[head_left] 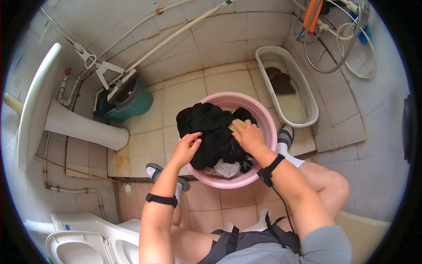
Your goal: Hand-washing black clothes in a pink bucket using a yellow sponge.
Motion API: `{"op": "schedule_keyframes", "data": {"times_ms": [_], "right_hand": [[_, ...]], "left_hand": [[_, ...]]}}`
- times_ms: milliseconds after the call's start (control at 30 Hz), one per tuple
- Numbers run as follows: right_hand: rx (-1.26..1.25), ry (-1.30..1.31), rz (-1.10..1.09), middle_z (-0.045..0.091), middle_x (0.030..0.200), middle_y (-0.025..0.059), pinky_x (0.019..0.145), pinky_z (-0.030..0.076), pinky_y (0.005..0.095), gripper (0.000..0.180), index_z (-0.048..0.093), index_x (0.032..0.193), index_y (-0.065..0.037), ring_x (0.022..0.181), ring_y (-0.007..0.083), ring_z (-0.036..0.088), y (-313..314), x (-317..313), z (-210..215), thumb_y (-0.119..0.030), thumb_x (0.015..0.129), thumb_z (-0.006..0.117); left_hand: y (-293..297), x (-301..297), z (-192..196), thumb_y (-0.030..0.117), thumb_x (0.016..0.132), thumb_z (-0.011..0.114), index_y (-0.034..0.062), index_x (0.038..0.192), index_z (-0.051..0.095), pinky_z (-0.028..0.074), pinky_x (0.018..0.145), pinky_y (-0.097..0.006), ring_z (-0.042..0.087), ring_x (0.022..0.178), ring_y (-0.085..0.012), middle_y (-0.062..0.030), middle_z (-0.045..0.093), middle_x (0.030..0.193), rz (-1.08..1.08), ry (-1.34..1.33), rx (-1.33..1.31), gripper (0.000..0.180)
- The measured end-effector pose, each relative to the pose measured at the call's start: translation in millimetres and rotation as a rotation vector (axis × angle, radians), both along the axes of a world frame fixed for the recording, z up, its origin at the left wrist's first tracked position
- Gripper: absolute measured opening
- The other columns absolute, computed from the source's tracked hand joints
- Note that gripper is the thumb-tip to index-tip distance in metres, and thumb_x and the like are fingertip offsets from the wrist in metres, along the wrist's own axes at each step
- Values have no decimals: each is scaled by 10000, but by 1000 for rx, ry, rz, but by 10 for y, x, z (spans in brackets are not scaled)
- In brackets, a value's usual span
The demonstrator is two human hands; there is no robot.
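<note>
A pink basin (269,127) stands between my feet, heaped with wet-looking dark laundry. On top lies a black garment (206,121), bunched up and hanging over the basin's left rim. My right hand (249,138) is closed round a yellow-green bar of soap (238,125) and presses it against the black cloth. At the garment's left edge, my left hand (186,148) grips the fabric with bent fingers; its fingertips are partly hidden. A white cloth (225,168) shows beneath the black one near the basin's front.
A long white tub (311,108) with shallow water and a dark brown cloth (280,81) stands at the far right. On the left are a green bucket (140,105), a mop and a sink pedestal (88,126). A toilet (83,244) is at the lower left. Hoses hang upper right.
</note>
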State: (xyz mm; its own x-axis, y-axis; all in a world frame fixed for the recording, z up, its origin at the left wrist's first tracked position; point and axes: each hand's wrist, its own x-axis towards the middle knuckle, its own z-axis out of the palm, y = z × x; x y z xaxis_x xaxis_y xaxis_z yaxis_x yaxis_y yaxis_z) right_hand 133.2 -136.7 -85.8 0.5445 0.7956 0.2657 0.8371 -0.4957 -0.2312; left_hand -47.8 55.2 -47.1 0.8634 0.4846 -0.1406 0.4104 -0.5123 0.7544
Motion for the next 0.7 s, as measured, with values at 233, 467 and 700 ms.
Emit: {"op": "schedule_keyframes", "data": {"times_ms": [233, 467, 700], "right_hand": [[250, -4, 379, 503, 931, 78, 596, 430, 356, 520, 549, 1262, -275, 749, 248, 530, 85, -581, 437, -316, 765, 694], [71, -154, 384, 533, 918, 64, 636, 399, 374, 437, 562, 1187, -284, 787, 238, 538, 85, -234, 244, -342, 769, 679], [136, -43, 136, 533, 961, 109, 671, 457, 403, 512, 556, 1242, -256, 790, 301, 557, -193, 63, 440, -286, 754, 707]], "left_hand": [[-12, -377, 76, 192, 724, 722, 124, 1150, 581, 434, 927, -411, 495, 1149, -305, -108, 505, 1232, -107, 16, 543, 454], [61, -314, 14, 182, 675, 757, 88, 970, 632, 410, 945, -409, 478, 1162, -308, -110, 526, 1183, -205, 133, 805, 334], [421, -482, 331, 159, 690, 690, 27, 838, 607, 426, 921, -408, 498, 1069, -314, -112, 550, 1100, -133, 4, 422, 214]]}}
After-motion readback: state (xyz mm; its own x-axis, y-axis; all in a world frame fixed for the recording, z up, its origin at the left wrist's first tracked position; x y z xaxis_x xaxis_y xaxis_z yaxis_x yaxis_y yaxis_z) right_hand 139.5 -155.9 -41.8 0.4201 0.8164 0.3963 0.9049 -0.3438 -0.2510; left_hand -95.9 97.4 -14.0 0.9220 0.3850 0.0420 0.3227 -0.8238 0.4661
